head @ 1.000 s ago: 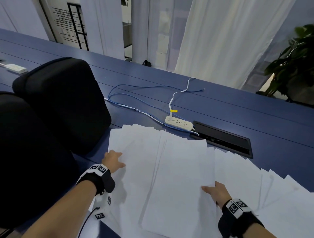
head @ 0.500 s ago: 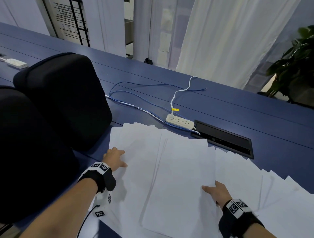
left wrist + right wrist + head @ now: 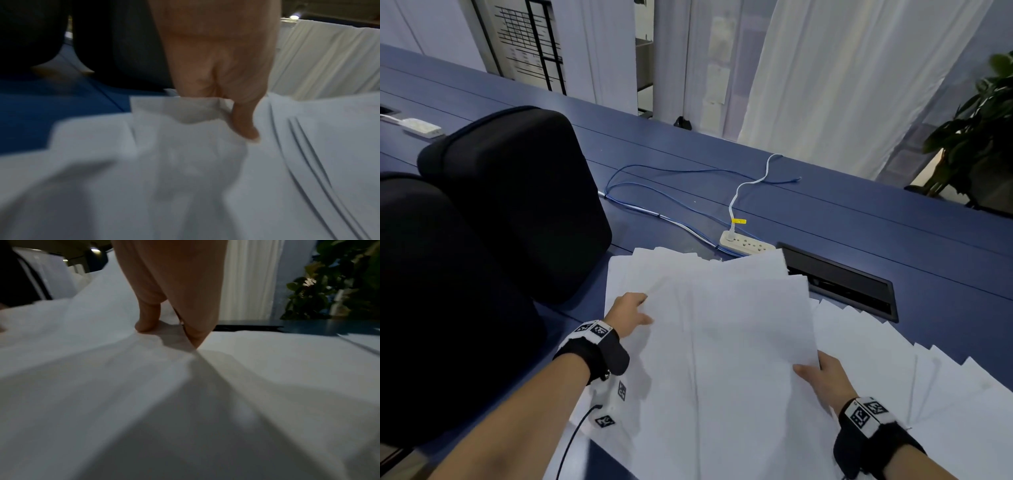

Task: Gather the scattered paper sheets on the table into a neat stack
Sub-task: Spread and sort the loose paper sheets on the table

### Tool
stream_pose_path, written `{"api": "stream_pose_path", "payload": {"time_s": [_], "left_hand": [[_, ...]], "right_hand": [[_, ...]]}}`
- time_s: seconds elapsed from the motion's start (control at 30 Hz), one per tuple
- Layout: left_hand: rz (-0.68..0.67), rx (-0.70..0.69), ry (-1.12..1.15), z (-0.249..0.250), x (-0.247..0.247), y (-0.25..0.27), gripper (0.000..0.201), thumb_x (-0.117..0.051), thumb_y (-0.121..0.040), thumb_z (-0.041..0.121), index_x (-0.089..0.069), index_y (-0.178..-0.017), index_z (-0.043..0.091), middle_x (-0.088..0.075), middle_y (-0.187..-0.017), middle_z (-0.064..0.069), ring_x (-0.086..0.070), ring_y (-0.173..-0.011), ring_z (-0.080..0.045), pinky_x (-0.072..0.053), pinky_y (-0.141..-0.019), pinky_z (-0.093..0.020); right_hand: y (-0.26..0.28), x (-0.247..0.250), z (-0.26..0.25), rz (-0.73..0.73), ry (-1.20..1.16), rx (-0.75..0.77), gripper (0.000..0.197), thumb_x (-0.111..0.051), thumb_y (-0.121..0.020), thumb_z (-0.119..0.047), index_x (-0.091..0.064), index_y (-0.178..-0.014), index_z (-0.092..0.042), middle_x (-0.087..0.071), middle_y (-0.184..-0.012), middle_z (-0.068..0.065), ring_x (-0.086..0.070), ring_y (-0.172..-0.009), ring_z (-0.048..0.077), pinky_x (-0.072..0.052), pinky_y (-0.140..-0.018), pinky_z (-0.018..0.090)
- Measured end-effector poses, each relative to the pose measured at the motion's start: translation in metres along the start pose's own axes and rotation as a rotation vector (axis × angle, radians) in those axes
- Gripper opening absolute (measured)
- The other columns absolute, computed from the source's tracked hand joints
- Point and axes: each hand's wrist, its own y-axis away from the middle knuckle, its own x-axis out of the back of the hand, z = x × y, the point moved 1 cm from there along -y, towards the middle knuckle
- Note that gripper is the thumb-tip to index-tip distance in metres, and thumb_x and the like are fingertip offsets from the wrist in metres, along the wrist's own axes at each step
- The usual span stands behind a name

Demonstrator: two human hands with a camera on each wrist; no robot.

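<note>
**Both hands on the paper sheets**

While the left hand point(image 3: 629, 312) pinches the left edge of the upper paper sheets point(image 3: 726, 346), thumb on top and fingers tucked beneath, the right hand point(image 3: 825, 378) pinches their right edge the same way, thumb pressing down on the paper. The held sheets bow upward between the two hands. More loose sheets point(image 3: 935, 394) lie fanned toward the right along the near edge of the blue tabletop point(image 3: 893, 226). Just beyond the paper sit a white power strip point(image 3: 746, 244) and a black cable hatch point(image 3: 842, 284). Two black chair backs point(image 3: 517, 202) stand at the left edge.
</note>
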Motion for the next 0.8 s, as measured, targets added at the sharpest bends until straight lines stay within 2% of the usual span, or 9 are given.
{"api": "stream_pose_path", "payload": {"time_s": [0.07, 0.2, 0.27, 0.33, 0.43, 0.47, 0.57, 0.67, 0.8], "left_hand": [[-0.046, -0.099, 0.042, 0.009, -0.006, -0.004, 0.023, -0.063, -0.073, -0.004, -0.053, -0.065, 0.016, -0.049, -0.07, -0.006, -0.04, -0.072, -0.02, -0.03, -0.06, -0.028], [-0.069, -0.161, 0.235, 0.029, -0.015, -0.012, 0.019, -0.053, -0.078, 0.011, -0.063, -0.094, 0.01, -0.059, -0.084, -0.008, -0.048, -0.071, -0.02, -0.039, -0.068, -0.027], [-0.111, 0.035, 0.176, 0.02, -0.008, -0.021, 0.027, -0.051, -0.092, 0.029, -0.059, -0.108, 0.009, -0.058, -0.098, -0.008, -0.051, -0.084, -0.02, -0.038, -0.08, -0.026], [-0.234, 0.29, 0.018, -0.003, 0.008, -0.022, 0.046, -0.049, -0.089, 0.05, -0.061, -0.101, 0.007, -0.055, -0.094, -0.006, -0.05, -0.084, -0.02, -0.038, -0.077, -0.026], [-0.538, 0.349, -0.416, -0.032, 0.035, -0.008, 0.031, -0.07, -0.079, 0.028, -0.066, -0.098, 0.005, -0.059, -0.084, -0.005, -0.053, -0.067, -0.019, -0.043, -0.055, -0.02], [-0.55, 0.348, -0.416, -0.041, 0.037, -0.006, 0.026, -0.073, -0.076, 0.018, -0.066, -0.097, 0.005, -0.059, -0.084, -0.005, -0.053, -0.068, -0.018, -0.043, -0.052, -0.018], [-0.222, 0.285, 0.052, -0.049, 0.03, -0.002, 0.027, -0.072, -0.077, 0.008, -0.062, -0.102, 0.004, -0.059, -0.09, -0.007, -0.055, -0.084, -0.018, -0.045, -0.072, -0.021], [0.074, 0.337, 0.644, -0.042, 0.018, 0.0, 0.037, -0.063, -0.086, 0.023, -0.06, -0.113, -0.002, -0.064, -0.093, -0.009, -0.058, -0.085, -0.022, -0.046, -0.079, -0.03], [-0.008, 0.528, 0.949, -0.044, 0.019, 0.015, 0.078, -0.055, -0.07, 0.073, -0.064, -0.114, 0.008, -0.063, -0.119, -0.009, -0.049, -0.122, -0.028, -0.037, -0.107, -0.042]], "right_hand": [[-0.001, -0.004, -0.006, -0.057, 0.057, 0.042, 0.011, -0.065, -0.076, -0.01, -0.068, -0.087, -0.012, -0.072, -0.087, 0.011, -0.067, -0.085, 0.033, -0.055, -0.077, 0.045], [-0.008, -0.013, -0.015, -0.053, 0.13, 0.061, 0.016, -0.065, -0.079, -0.009, -0.066, -0.093, -0.014, -0.071, -0.093, 0.01, -0.066, -0.088, 0.029, -0.053, -0.078, 0.037], [-0.014, -0.013, -0.016, -0.029, 0.167, 0.054, 0.016, -0.062, -0.081, -0.007, -0.064, -0.095, -0.015, -0.069, -0.092, 0.008, -0.064, -0.086, 0.027, -0.05, -0.074, 0.031], [-0.019, -0.012, -0.017, -0.015, 0.177, 0.037, 0.014, -0.06, -0.083, -0.007, -0.062, -0.095, -0.015, -0.066, -0.09, 0.008, -0.061, -0.084, 0.026, -0.046, -0.068, 0.028], [-0.027, -0.016, -0.015, -0.022, 0.201, 0.026, 0.02, -0.064, -0.082, -0.009, -0.061, -0.101, -0.014, -0.065, -0.093, 0.008, -0.06, -0.088, 0.026, -0.048, -0.076, 0.031], [-0.029, -0.018, -0.014, -0.054, 0.197, 0.028, 0.026, -0.067, -0.079, -0.011, -0.06, -0.104, -0.015, -0.065, -0.096, 0.007, -0.061, -0.091, 0.027, -0.048, -0.08, 0.033], [-0.032, -0.033, -0.013, -0.175, 0.157, 0.02, 0.044, -0.075, -0.062, -0.023, -0.06, -0.104, -0.02, -0.068, -0.1, 0.006, -0.063, -0.095, 0.026, -0.05, -0.086, 0.038], [-0.034, -0.044, -0.011, -0.15, 0.14, 0.005, 0.035, -0.077, -0.063, -0.011, -0.065, -0.096, -0.014, -0.07, -0.097, 0.012, -0.064, -0.094, 0.031, -0.052, -0.087, 0.04], [-0.036, -0.029, 0.006, 0.0, 0.063, -0.07, 0.032, -0.077, -0.064, -0.009, -0.066, -0.094, -0.004, -0.068, -0.093, 0.018, -0.064, -0.091, 0.035, -0.051, -0.085, 0.042]]}}
